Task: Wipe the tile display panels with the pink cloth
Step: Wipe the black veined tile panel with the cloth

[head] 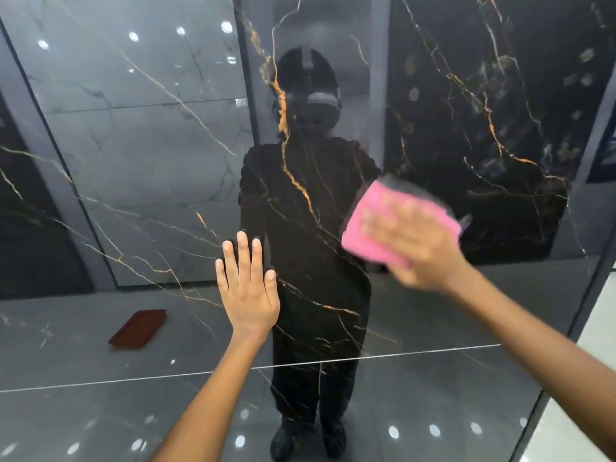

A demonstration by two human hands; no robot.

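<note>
Up close, right hand (416,245) (blurred) pressing pink cloth (366,228) on tile panel (466,111), left hand (248,288) flat

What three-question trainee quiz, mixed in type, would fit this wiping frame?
1. True or false: the left hand holds the pink cloth.
2. Which hand presses the cloth to the tile panel? A) left B) right C) both
3. Fill in: the left hand lies ____ on the panel, fingers straight.

Key: 1 false; 2 B, the right hand, blurred; 3 flat.
</note>
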